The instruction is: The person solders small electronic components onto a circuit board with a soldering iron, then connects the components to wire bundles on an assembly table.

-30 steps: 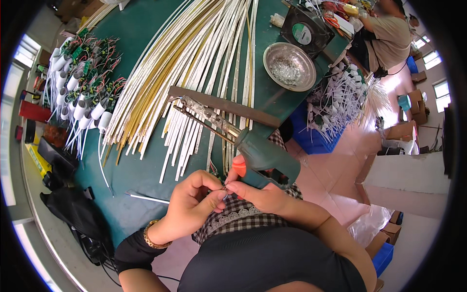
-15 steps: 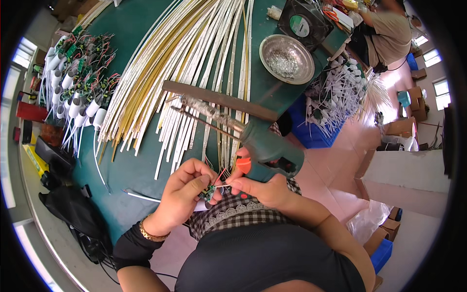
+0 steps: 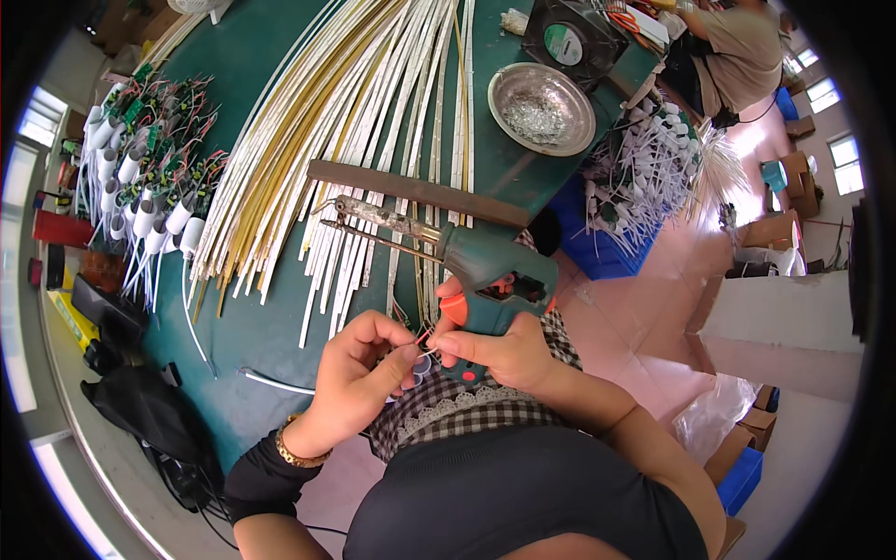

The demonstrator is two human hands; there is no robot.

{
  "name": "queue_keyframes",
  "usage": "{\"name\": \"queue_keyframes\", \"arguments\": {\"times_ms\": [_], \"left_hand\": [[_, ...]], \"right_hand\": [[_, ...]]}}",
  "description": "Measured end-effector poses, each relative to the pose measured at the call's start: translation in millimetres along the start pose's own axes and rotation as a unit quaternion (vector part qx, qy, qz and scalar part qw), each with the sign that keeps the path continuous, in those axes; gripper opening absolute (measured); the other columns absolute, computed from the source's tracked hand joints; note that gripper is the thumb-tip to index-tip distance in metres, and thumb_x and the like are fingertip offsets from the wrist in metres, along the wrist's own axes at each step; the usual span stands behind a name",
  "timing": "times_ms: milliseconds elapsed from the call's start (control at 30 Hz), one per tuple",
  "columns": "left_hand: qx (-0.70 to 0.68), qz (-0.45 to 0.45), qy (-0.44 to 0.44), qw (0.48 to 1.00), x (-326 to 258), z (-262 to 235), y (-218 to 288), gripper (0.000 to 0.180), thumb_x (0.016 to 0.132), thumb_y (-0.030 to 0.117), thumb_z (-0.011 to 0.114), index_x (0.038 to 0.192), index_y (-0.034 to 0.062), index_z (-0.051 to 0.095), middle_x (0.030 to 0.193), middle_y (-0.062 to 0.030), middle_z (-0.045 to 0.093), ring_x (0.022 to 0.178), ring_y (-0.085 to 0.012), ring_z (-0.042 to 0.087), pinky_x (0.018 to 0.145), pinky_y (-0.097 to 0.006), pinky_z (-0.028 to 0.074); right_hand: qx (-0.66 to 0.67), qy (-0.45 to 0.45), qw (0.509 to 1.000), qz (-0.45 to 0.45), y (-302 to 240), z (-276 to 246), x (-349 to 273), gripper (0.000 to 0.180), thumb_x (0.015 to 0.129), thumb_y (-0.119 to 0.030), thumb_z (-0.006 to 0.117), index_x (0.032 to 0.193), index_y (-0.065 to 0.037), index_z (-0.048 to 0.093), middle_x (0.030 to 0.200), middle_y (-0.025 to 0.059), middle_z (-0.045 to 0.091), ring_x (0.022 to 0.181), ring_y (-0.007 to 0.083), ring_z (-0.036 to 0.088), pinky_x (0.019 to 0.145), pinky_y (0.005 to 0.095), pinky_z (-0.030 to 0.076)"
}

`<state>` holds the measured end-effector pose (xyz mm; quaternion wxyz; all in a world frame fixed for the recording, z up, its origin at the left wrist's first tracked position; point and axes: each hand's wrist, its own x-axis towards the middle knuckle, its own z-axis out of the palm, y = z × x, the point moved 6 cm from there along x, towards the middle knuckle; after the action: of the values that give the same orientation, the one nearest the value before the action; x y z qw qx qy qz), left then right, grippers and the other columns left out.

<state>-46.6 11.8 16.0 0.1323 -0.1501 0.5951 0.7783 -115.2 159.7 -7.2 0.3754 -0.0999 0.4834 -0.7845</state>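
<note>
My left hand (image 3: 355,373), bent at the fingers, pinches a thin red wire (image 3: 423,337) between thumb and forefinger close to my lap. My right hand (image 3: 515,355) is wrapped round the handle of a dark green soldering gun (image 3: 495,271) with an orange trigger. Its thumb and a fingertip also pinch a pale wire beside the red one. The gun's metal tip points left, over the ends of long white and yellow LED strips (image 3: 327,159). A white cable (image 3: 278,383) runs along the table to beneath my left hand. Whatever sits inside the left fingers is hidden.
A brown bar (image 3: 420,194) lies across the strips. White tubes with circuit boards (image 3: 149,177) are heaped at left. A metal bowl (image 3: 499,107) and a square fan (image 3: 571,42) stand at far right. A blue crate (image 3: 597,247) holds white parts; another person (image 3: 737,56) sits beyond.
The soldering gun has shifted left and turned slightly, with its tip still pointing left. The green circuit board seen in my left fingers is now hidden; those fingers have moved onto the red wire.
</note>
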Motion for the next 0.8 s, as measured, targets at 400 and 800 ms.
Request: {"name": "queue_keyframes", "arguments": {"times_ms": [400, 800], "left_hand": [[0.065, 0.083, -0.029, 0.994, -4.1, 9.1, 3.1, 0.005, 0.098, 0.001, 0.058, 0.099, 0.0012, 0.053, 0.090, -0.0028, 0.059, 0.069, -0.0046, 0.053, 0.059, -0.020, 0.044], [-0.035, -0.089, -0.062, 0.993, -13.9, 35.6, -29.7, 0.007, 0.102, 0.009, 0.054, 0.100, 0.0060, 0.048, 0.080, 0.0000, 0.056, 0.069, -0.0050, 0.056, 0.056, -0.020, 0.046]], "right_hand": [[-0.006, -0.022, 0.999, -0.049, -10.1, 2.3, -3.1, 0.045, 0.089, 0.000, 0.067, 0.129, -0.001, 0.048, 0.091, 0.0081, 0.067, 0.080, 0.0128, 0.064, 0.067, 0.0265, 0.051], [-0.172, -0.069, 0.980, -0.077, -14.9, -2.8, -18.4, 0.051, 0.087, 0.009, 0.066, 0.133, -0.003, 0.048, 0.102, 0.0127, 0.066, 0.092, 0.0170, 0.065, 0.077, 0.0310, 0.056]]}}
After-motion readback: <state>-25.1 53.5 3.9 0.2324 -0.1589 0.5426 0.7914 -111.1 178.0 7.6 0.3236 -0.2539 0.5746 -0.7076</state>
